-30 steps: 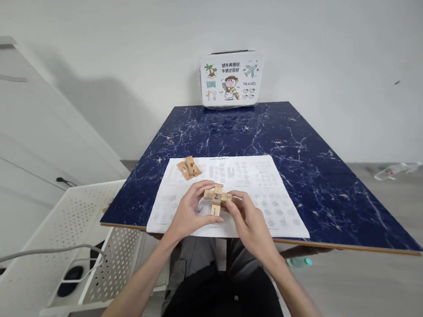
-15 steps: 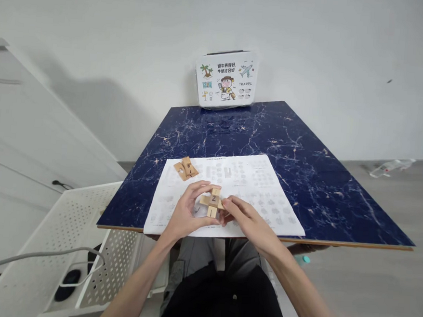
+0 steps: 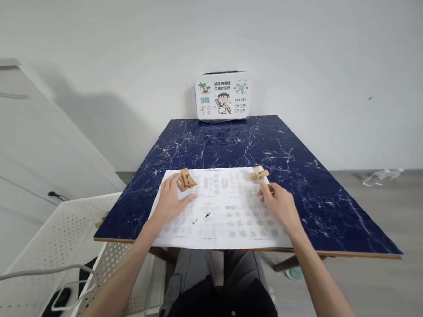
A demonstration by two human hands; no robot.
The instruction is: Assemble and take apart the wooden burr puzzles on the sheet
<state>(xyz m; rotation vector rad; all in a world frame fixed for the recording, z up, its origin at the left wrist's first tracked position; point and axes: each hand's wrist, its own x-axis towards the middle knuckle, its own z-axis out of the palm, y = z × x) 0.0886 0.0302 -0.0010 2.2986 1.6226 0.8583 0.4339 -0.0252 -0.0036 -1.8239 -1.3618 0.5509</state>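
Note:
My left hand (image 3: pixel 170 201) is open, thumb spread away from the fingers. Its fingertips are at the near left side of a small group of wooden puzzle pieces (image 3: pixel 187 179) with dark markings, on the upper left of a printed instruction sheet (image 3: pixel 213 202). At the sheet's upper right corner lies a cross-shaped wooden puzzle assembly (image 3: pixel 260 173) with a dark mark on it. Just below it is my right hand (image 3: pixel 280 207), fingers loosely curled and thumb pointing at the assembly. Whether the thumb tip touches it is hard to see.
A dark blue marbled table (image 3: pixel 227 145) carries the sheet. A white cartoon-printed case (image 3: pixel 223 96) stands at its far edge against the wall. A white perforated rack (image 3: pixel 64 235) with cables stands at the left. A clear plastic item (image 3: pixel 382 176) lies on the floor at the right.
The cross-shaped wooden assembly went from between both hands to the sheet's upper right corner, and my right hand let it go. My left hand moved left to the other pieces.

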